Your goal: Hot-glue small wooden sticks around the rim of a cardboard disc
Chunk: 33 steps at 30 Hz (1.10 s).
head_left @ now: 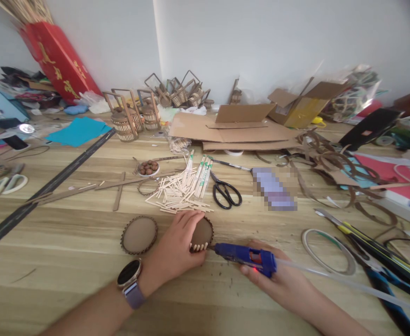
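Note:
My left hand (180,242) grips the rim of a round brown disc (203,232) with a scalloped edge; a short row of pale sticks stands along its near edge. In my right hand (278,275) is a blue hot glue gun (243,255), its nozzle tip touching or very close to the disc's near right edge. A clear glue stick (317,269) runs out of the gun's back. A second scalloped disc (139,235) lies flat to the left. Beyond my hands is a loose pile of short wooden sticks (177,191), with several bundles (202,176) beside it.
Black-handled scissors (228,193) and a phone (273,189) lie past the glue gun. To the right are a tape roll (306,247), a yellow-black cutter (376,247) and pliers (373,266). Small lidded baskets (124,125) and cardboard (233,130) stand at the back, near a bowl of brown beads (148,168).

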Available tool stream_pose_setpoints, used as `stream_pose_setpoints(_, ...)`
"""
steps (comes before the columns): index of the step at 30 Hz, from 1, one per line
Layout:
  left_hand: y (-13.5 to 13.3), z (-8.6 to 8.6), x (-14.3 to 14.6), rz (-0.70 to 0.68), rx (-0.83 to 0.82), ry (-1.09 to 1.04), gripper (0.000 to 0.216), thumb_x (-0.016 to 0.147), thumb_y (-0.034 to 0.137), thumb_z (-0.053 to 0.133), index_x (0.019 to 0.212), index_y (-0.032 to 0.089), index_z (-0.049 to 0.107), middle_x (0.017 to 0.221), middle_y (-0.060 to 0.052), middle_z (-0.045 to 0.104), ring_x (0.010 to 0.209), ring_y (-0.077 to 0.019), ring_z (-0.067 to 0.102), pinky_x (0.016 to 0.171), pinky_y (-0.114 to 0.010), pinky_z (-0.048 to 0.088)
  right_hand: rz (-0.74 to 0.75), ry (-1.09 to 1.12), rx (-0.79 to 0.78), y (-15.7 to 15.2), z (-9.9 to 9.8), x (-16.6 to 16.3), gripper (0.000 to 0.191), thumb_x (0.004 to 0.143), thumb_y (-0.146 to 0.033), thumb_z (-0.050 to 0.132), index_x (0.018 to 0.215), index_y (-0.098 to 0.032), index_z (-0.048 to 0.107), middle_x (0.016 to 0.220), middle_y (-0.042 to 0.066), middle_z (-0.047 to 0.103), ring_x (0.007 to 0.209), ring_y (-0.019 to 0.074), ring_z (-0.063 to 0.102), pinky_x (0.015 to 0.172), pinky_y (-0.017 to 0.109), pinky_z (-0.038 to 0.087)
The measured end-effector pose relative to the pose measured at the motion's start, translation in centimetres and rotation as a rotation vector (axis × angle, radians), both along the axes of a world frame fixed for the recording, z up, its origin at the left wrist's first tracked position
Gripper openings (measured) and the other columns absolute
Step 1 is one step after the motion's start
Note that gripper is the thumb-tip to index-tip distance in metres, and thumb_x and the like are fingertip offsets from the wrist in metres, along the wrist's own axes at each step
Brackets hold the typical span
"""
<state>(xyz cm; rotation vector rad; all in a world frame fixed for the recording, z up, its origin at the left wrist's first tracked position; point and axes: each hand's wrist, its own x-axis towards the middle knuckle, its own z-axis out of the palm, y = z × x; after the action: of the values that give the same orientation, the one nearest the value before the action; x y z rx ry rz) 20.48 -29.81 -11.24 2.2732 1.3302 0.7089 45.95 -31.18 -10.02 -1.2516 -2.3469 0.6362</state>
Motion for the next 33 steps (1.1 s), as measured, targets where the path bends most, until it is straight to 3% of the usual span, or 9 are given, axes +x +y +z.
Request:
stream_pose_setpoints(26,0.09,-0.07,0.0,0.001,0.016,-0.002,0.068,0.073,0.018,0.065,0.136,0.016,0.04,0.14,-0.014,0.048,0.133,-0.0299,0.039,0.114,-0.051,0.033,-0.001,0.009,0.037,-0.08,-0.16,-0.12,0.031,0.089,-0.043,0.051,0.094,-0.021,0.073,0.086,0.009,0.075,0.084,0.0252,0.07,0.081,0.037,0.057)
stream_pose_setpoints(31,-0.02,0.03,0.07,0.003,-0.002,-0.019,0.069,0.071,0.015,0.063,0.136,0.019,0.04,0.139,-0.013,0.049,0.133,-0.0308,0.04,0.113,-0.054,0.033,-0.202,0.12,-0.136,0.21,-0.09,-0.2,0.037,0.084,-0.049,0.052,0.093,-0.02,0.073,0.095,0.011,0.076,0.089,0.0291,0.07,0.078,0.04,0.057)
stream_pose_setpoints(33,-0.03,0.06,0.08,0.01,-0.003,-0.013,0.069,0.07,0.015,0.062,0.136,0.019,0.04,0.139,-0.013,0.049,0.132,-0.0311,0.041,0.113,-0.054,0.033,-0.317,0.188,-0.274,0.54,0.21,-0.09,0.04,0.081,-0.055,0.054,0.086,-0.02,0.073,0.087,0.009,0.075,0.081,0.0288,0.07,0.072,0.04,0.057)
